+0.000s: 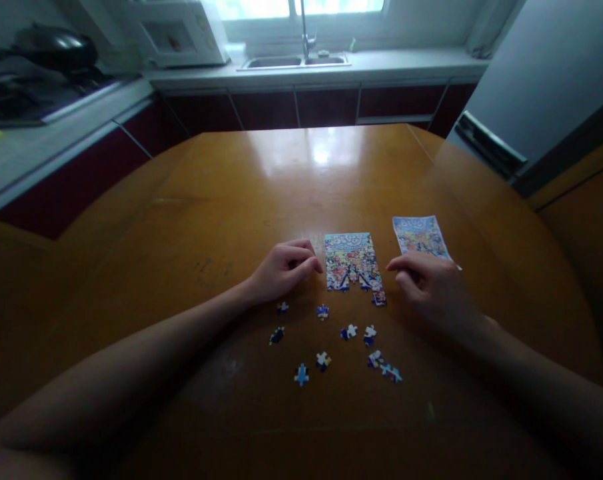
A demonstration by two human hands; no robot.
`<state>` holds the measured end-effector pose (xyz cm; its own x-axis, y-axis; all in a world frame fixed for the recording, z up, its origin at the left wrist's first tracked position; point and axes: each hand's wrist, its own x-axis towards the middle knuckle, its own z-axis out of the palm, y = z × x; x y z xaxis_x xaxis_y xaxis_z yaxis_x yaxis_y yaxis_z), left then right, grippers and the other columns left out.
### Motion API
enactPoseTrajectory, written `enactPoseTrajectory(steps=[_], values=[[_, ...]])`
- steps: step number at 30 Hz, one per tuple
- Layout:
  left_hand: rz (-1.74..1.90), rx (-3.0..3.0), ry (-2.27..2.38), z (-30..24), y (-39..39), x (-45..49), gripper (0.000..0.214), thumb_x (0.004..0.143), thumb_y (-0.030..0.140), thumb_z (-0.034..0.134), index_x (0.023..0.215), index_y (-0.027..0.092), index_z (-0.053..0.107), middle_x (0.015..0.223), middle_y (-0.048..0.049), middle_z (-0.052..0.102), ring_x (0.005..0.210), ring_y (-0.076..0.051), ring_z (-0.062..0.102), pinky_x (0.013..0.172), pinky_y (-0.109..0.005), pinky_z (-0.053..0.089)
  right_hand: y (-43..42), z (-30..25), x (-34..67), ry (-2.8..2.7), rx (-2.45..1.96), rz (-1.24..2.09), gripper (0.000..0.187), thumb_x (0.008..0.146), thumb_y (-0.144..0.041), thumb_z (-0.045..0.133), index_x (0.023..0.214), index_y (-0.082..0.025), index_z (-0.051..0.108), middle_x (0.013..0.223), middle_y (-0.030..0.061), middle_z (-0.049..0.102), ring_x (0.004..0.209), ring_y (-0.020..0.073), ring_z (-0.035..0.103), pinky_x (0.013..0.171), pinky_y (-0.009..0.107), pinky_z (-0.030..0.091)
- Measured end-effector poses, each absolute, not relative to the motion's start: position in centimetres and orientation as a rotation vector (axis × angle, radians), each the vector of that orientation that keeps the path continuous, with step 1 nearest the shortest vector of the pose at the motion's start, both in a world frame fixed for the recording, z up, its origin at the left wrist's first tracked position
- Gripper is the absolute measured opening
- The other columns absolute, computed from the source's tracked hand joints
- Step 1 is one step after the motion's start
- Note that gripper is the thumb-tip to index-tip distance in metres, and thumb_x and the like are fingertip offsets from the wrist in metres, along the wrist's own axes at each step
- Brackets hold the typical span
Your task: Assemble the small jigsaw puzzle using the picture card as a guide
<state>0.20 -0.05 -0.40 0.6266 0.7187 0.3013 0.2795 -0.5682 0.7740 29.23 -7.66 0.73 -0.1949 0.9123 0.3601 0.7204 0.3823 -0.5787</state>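
A partly assembled jigsaw puzzle (351, 257) lies on the table between my two hands, with a colourful crowded picture and an uneven lower edge. My left hand (286, 270) rests just left of it, fingers curled in and nothing visible in them. On the other side, my right hand (428, 283) is loosely closed, its index finger pointing toward the puzzle without touching it. Under that hand is the lower part of a printed reference picture (420, 235). Several loose pieces are scattered nearer me, among them a blue piece (302, 375) and a dark piece (276, 335).
The wooden table (221, 193) has a rounded outline and fills most of the view. Behind it runs a counter with a sink (274, 63) and a microwave (174, 33). A pan (51, 47) stands on the stove at left.
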Motion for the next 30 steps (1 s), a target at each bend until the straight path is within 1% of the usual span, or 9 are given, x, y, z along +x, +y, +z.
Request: enactPoseTrajectory(steps=[5, 16, 19, 24, 28, 30], values=[[0.790, 2.137, 0.786, -0.4, 0.0, 0.2, 0.027, 0.096, 0.024, 0.054, 0.079, 0.015, 0.074, 0.075, -0.0021, 0.058, 0.065, -0.011, 0.053, 0.059, -0.024, 0.039, -7.7, 0.9, 29.2, -1.982, -1.424, 0.386, 0.017, 0.087, -0.017, 0.052, 0.083, -0.019, 0.069, 0.082, 0.0052, 0.072, 0.073, 0.0191, 0.064, 0.065, 0.034, 0.044], [0.794, 2.131, 0.783, -0.5, 0.0, 0.2, 0.027, 0.096, 0.024, 0.055, 0.080, 0.015, 0.075, 0.075, -0.0017, 0.058, 0.067, -0.011, 0.054, 0.061, -0.024, 0.040, -7.7, 1.0, 29.2, -2.000, -1.395, 0.401, 0.016, 0.088, -0.015, 0.054, 0.085, -0.018, 0.069, 0.082, 0.0051, 0.071, 0.074, 0.0183, 0.063, 0.067, 0.033, 0.045], [0.792, 2.135, 0.780, -0.5, 0.0, 0.1, 0.027, 0.096, 0.024, 0.055, 0.080, 0.015, 0.075, 0.075, -0.0015, 0.058, 0.067, -0.011, 0.054, 0.061, -0.024, 0.040, -7.8, 1.4, 29.4, -2.095, -1.275, 0.488, 0.016, 0.089, -0.013, 0.053, 0.089, -0.018, 0.068, 0.084, 0.0052, 0.069, 0.077, 0.0176, 0.062, 0.070, 0.033, 0.046], [0.796, 2.138, 0.778, -0.4, 0.0, 0.2, 0.027, 0.096, 0.023, 0.054, 0.079, 0.015, 0.074, 0.075, -0.0018, 0.058, 0.068, -0.011, 0.054, 0.062, -0.024, 0.040, -8.0, 2.1, 29.6, -2.507, -0.859, 0.694, 0.018, 0.092, -0.013, 0.055, 0.102, -0.019, 0.068, 0.093, 0.0061, 0.065, 0.087, 0.0177, 0.057, 0.075, 0.032, 0.045], [0.784, 2.138, 0.786, -0.4, 0.0, 0.2, 0.027, 0.096, 0.024, 0.054, 0.080, 0.015, 0.074, 0.075, -0.0018, 0.058, 0.068, -0.011, 0.054, 0.062, -0.025, 0.040, -8.3, 2.1, 29.3, -2.664, -0.813, 0.771, 0.013, 0.092, -0.013, 0.058, 0.095, -0.021, 0.069, 0.093, 0.0045, 0.063, 0.088, 0.0169, 0.054, 0.077, 0.031, 0.044], [0.785, 2.134, 0.789, -0.4, 0.0, 0.2, 0.027, 0.096, 0.023, 0.055, 0.080, 0.015, 0.075, 0.075, -0.0017, 0.058, 0.067, -0.011, 0.054, 0.062, -0.025, 0.040, -8.4, 2.0, 29.2, -2.685, -0.814, 0.800, 0.013, 0.093, -0.014, 0.058, 0.094, -0.021, 0.069, 0.093, 0.0043, 0.062, 0.088, 0.0163, 0.053, 0.077, 0.030, 0.043]])
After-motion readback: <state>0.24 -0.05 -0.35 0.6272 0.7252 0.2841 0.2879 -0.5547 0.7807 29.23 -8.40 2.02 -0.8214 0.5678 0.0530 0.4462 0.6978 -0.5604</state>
